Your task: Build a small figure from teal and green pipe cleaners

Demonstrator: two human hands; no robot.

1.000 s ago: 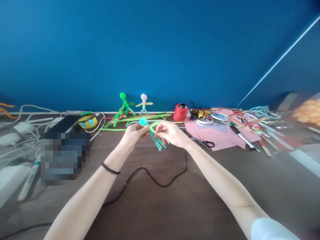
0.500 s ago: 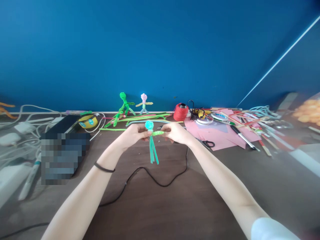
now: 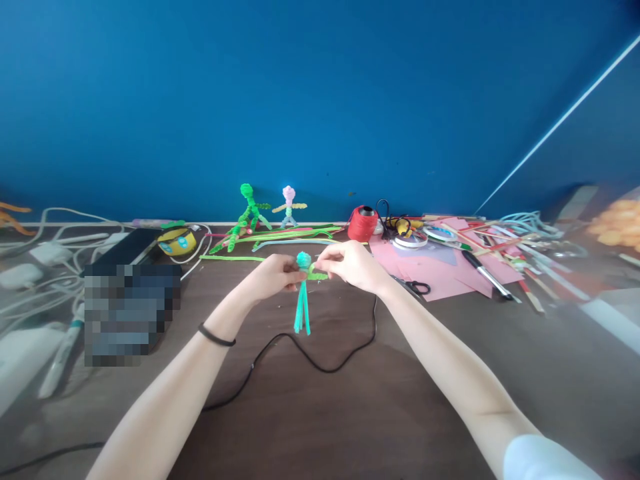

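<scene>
Teal pipe-cleaner figure hangs upright between my two hands, held in the air above the brown tabletop and roughly midway across it. Its round teal head sits at the top, two thin teal legs dangle straight down, and a light green pipe cleaner crosses just below the head.

My left hand pinches the figure at the neck from the left, its grip closed narrow on the stem. A black band circles that wrist. My right hand comes in from the right, its fingertips closed on the free end of the light green pipe cleaner.

A black cable curves across the tabletop beneath my hands.

Against the blue wall at the far edge stand two finished figures, a green one and a pink-headed one, with loose pipe cleaners lying in front of them. To their right sits a red spool of thread. Farther right lie pink paper sheets, black-handled scissors and tape rolls. White cables trail along the left side.
</scene>
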